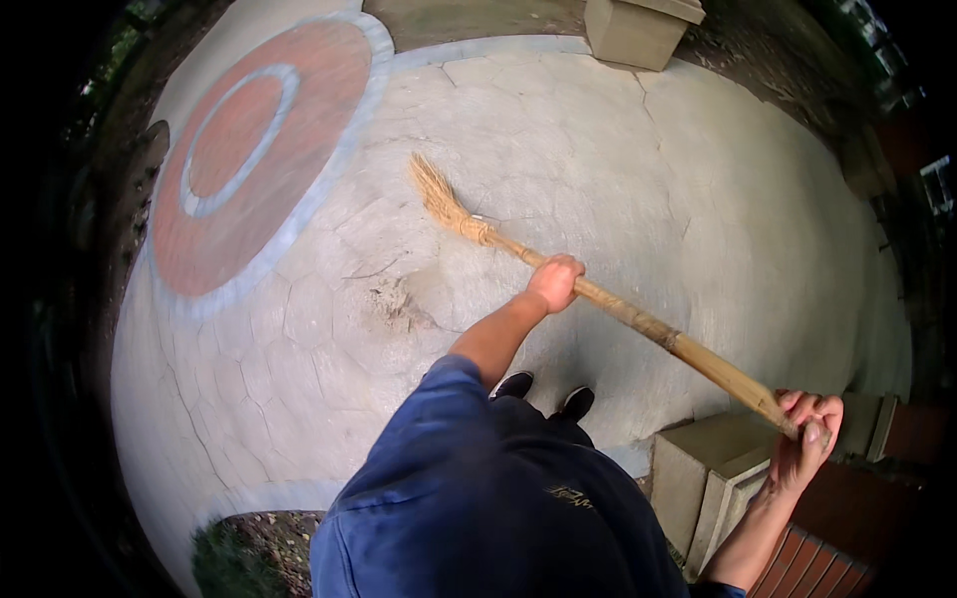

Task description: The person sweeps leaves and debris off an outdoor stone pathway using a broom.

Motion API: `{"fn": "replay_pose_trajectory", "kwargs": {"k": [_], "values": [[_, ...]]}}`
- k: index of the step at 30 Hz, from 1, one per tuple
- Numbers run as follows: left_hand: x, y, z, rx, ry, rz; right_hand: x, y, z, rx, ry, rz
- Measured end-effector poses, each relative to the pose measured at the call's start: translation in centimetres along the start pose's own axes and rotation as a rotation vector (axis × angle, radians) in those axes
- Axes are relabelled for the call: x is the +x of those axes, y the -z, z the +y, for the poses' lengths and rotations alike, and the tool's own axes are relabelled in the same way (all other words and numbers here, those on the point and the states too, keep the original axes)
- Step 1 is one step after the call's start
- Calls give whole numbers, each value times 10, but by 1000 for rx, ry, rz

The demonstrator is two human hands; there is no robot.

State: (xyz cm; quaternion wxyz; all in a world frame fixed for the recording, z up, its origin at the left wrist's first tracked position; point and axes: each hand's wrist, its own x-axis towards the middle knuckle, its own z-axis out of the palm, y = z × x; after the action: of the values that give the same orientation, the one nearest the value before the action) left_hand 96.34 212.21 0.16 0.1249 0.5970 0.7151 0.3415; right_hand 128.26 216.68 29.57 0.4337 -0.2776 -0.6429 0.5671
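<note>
A straw broom (638, 317) with a bamboo handle slants across the middle of the view. Its bristles (436, 194) point to the far left, at or just above the pavement. My left hand (556, 282) is wrapped round the handle a short way behind the bristle binding. Near the handle's other end, at the lower right, my right hand (809, 431) grips it with curled fingers. On the ground, nearer to me than the bristles, lies a small pile of sandy debris (394, 302). A thin twig (377, 269) rests beside it.
Cracked pale paving (299, 389) spreads around me. A round red inlay with a blue-grey border (319, 100) lies at the far left. Stone blocks stand at the far edge (638, 35) and close by on my right (688, 478). A planted bed (239, 553) is at lower left.
</note>
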Motion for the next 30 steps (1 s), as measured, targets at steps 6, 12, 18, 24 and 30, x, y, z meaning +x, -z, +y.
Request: {"fn": "replay_pose_trajectory", "kwargs": {"k": [6,12,18,24,30], "values": [[-17,4,60,50,57,-67,55,59,-25,60,17,-145],[33,-39,147,-80,-79,-286,85,213,-38,254,-6,-193],[93,-98,174,-14,-50,-184,107,292,-26,234,35,-63],[65,-130,158,-29,41,-348,118,269,17,132,-6,-134],[32,-130,156,-7,131,-482,109,285,68,241,-123,-102]]}}
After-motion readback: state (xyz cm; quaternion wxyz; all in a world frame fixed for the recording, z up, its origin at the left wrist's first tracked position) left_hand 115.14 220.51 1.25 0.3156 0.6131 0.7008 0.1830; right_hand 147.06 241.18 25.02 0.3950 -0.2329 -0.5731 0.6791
